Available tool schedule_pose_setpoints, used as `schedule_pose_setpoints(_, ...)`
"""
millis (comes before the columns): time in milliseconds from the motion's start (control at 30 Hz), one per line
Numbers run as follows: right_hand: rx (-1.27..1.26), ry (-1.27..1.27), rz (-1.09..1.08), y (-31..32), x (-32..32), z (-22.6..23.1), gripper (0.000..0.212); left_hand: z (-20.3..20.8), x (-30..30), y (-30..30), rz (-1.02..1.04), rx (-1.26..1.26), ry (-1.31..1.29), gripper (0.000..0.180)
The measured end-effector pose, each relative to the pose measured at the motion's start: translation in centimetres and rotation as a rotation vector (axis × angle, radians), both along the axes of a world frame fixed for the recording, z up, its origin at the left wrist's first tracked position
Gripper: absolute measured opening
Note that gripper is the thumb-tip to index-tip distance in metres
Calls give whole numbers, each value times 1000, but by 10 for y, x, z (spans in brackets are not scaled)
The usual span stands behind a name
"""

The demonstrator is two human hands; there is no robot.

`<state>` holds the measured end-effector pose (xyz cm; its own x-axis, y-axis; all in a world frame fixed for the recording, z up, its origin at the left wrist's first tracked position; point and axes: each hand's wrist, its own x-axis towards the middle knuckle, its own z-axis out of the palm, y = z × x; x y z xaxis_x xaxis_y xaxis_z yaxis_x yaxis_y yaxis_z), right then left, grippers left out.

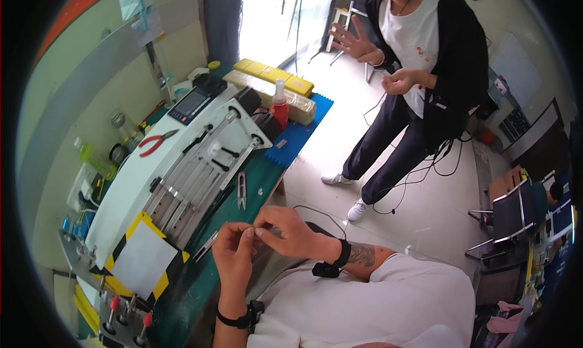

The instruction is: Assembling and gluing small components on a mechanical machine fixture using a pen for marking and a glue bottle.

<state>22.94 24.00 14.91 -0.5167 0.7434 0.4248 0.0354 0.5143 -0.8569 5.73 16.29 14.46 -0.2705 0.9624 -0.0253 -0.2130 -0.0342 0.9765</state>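
My left hand [232,251] and my right hand [286,231] meet fingertip to fingertip above the bench's near edge. Both are closed in a pinch; whatever sits between the fingers is too small to make out. Just beyond them, thread snips [242,191] lie on the green bench mat [258,177]. Left of my left hand is a slim metal tool [205,247], its kind unclear. A long white machine [135,181] with metal rails and a small display [189,102] stands along the bench to the left.
Red-handled pliers [156,143] rest on the machine. Behind it are a red spray bottle [279,105], a wrapped block [267,93] and yellow boxes [273,75]. A person [419,62] stands across the floor, hands raised, near loose cables [446,160]. A black chair [511,214] is at right.
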Motion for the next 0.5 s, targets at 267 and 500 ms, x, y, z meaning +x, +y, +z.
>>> schedule_pose_setpoints(267,41,-21,6,2,-1,4,5,3,0,-3,-16,38,-14,8)
schedule_pose_setpoints(500,202,-75,13,11,0,14,15,6,0,-6,13,42,4,10)
